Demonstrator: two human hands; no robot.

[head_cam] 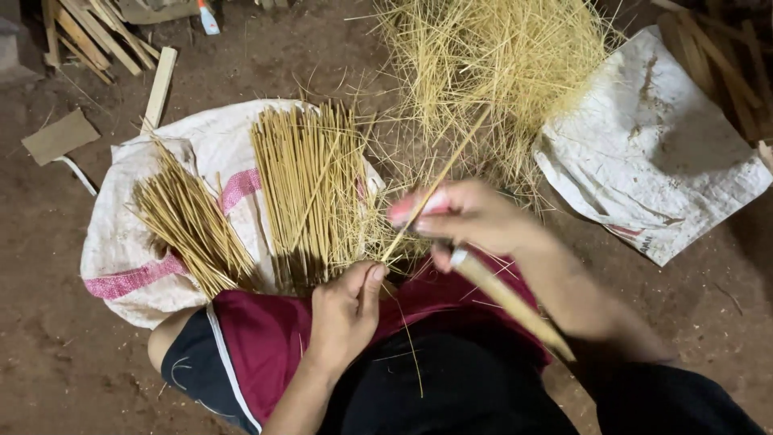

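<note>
Blurring right hand (471, 219) on thin stick (435, 189), knife blade hidden

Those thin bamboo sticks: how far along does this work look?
Done: two bundles of sticks and lie on the white sack. In hand: the left hand steadies one stick while the blurred right hand works it with a wooden-handled tool. Left: hard to say; a heap of shavings lies beyond.
</note>
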